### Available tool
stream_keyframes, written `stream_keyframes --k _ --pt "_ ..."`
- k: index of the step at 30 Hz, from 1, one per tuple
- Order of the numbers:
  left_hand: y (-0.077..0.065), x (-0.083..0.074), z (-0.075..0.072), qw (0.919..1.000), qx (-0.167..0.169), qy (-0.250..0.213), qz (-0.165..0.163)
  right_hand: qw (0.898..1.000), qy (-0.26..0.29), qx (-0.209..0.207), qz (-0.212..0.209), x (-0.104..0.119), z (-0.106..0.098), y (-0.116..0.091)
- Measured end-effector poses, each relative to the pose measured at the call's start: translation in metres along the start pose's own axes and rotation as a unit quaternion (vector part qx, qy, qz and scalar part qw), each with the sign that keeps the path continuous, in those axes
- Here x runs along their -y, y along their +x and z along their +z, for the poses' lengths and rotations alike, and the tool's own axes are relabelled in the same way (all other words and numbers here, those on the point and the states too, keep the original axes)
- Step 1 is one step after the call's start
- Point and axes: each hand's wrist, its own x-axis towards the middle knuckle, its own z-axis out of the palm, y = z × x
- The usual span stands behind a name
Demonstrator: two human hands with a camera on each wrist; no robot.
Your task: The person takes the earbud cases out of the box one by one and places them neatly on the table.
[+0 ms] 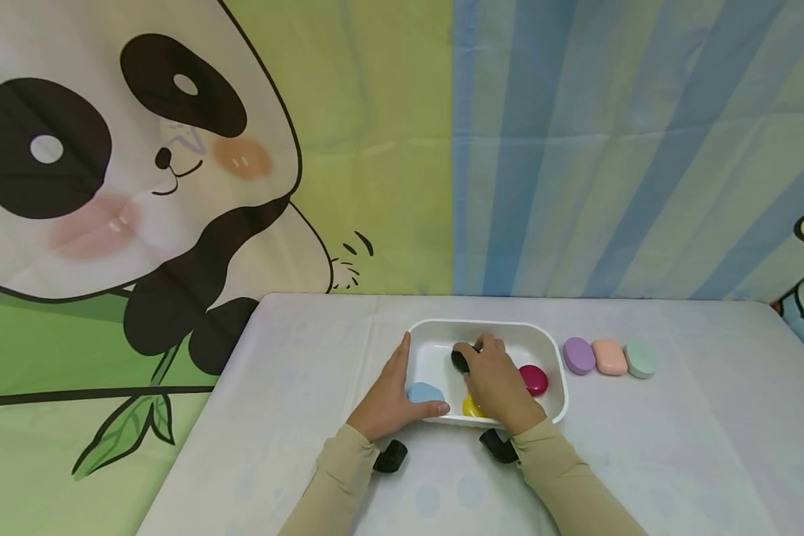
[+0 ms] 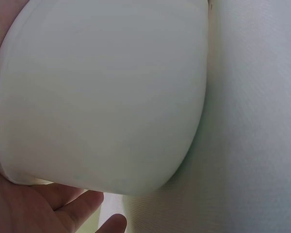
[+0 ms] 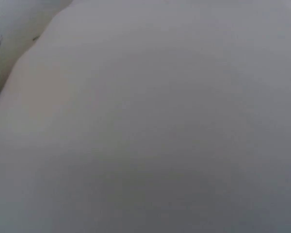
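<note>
1. Two beige sleeves (image 1: 331, 469) lie nearest, behind the fingers, and dark blocks (image 1: 390, 456) sit at the inner side of the wrists.
2. Beneath both hands spreads the worktop (image 1: 677, 447), covered in pale cloth.
3. The left hand (image 1: 388, 402) straddles the near left corner of the white tray (image 1: 509, 342). Its fingers are extended along the outside of the left wall, with the thumb laid along the near rim; they rest there rather than clench. The left wrist view shows the tray's outer wall beside these fingers.
4. Just beyond the left thumb, inside the tray, is a blue piece (image 1: 425, 392).
5. A yellow piece (image 1: 472, 407) lies in the tray behind the right fingers, partly covered by the right hand (image 1: 499, 383).
6. To the right of the right hand, also in the tray, sits a red piece (image 1: 533, 380).
7. The right fingers are bent, grasping a black piece (image 1: 460, 362) inside the tray. The right wrist view is a pale blur, so its detail cannot be told.
8. Well right of the right fingers, outside the tray, a purple piece (image 1: 579, 356), a peach piece (image 1: 609, 357) and a mint piece (image 1: 640, 359) stand in a row.
9. Farthest from the fingers hangs a panda-printed backdrop (image 1: 388, 149).
</note>
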Motion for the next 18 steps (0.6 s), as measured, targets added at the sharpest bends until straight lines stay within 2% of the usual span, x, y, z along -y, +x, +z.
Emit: stream_keyframes --k 5,18 --pt "0.0002 0.0011 0.0009 1.0000 0.002 0.001 -0.003 1.000 0.016 0.005 0.012 0.0002 -0.0017 -0.0008" --pt "0.0008 0.0020 0.0011 1.0000 0.001 0.007 0.005 0.999 -0.012 0.024 0.024 0.0012 -0.0041 -0.0001"
